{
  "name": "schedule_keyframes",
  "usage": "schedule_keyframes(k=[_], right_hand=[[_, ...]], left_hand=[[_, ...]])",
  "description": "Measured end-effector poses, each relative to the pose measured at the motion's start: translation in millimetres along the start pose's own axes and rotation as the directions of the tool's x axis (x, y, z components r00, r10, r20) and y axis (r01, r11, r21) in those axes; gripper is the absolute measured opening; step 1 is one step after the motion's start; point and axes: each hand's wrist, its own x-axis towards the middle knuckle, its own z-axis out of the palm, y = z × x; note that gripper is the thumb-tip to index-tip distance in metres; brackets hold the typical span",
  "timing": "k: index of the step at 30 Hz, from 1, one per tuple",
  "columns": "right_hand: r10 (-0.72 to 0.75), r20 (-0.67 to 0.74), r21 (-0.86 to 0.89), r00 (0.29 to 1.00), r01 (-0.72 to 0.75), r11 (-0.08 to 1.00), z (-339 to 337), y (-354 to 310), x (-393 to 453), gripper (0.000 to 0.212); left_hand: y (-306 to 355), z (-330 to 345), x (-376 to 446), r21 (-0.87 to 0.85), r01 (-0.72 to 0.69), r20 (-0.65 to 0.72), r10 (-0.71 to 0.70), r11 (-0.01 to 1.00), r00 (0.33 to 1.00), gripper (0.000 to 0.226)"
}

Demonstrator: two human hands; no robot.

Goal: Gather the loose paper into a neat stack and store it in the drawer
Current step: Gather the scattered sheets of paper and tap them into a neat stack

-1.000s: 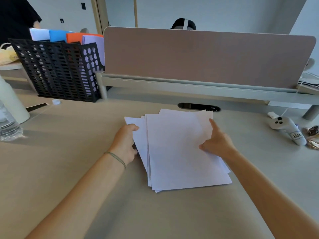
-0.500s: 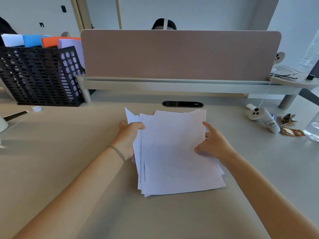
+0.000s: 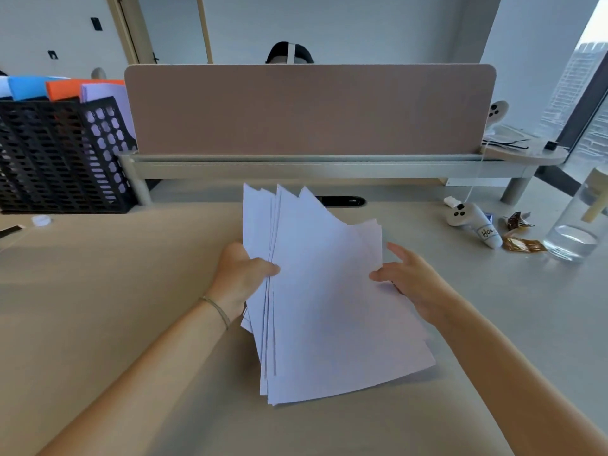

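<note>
A loose pile of white paper sheets (image 3: 325,304) is tilted up off the beige desk (image 3: 98,291), its far corners fanned out and uneven. My left hand (image 3: 241,274) grips the pile's left edge, thumb on top. My right hand (image 3: 408,278) is at the right edge with fingers spread, the thumb touching the top sheet and the palm partly under the pile. No drawer is in view.
A black mesh file rack (image 3: 62,156) with coloured folders stands at the back left. A pink divider panel (image 3: 309,110) runs along the desk's far edge. At the right lie a white controller (image 3: 473,223), sweet wrappers (image 3: 521,235) and a clear glass bottle (image 3: 582,222).
The pile, flat on the desk a second ago, has been lifted at its far end by my left hand. My right hand has slid to the right edge.
</note>
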Motion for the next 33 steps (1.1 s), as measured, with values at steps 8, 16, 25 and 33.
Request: schedule_keyframes(k=[8,16,25,33], right_hand=[[-0.204,-0.005,0.557,0.979,0.173,0.813,-21,-53,-4,0.041],[-0.621,-0.167,0.346,0.766,0.635,0.691,-17,-128,-43,0.037],[-0.567,-0.149,0.284,0.81,0.584,0.761,-11,-97,-31,0.023],[-0.6,-0.085,0.288,0.795,0.596,0.749,-19,-95,-38,0.04]], left_hand=[[58,-11,-11,-0.286,-0.326,0.074,0.36,0.901,0.93,0.038],[106,-21,7,-0.492,-0.4,0.138,0.523,0.773,0.841,0.049],[78,4,7,-0.381,-0.477,-0.041,0.5,0.792,0.865,0.038],[92,16,0,-0.216,-0.61,-0.206,0.575,0.762,0.791,0.03]])
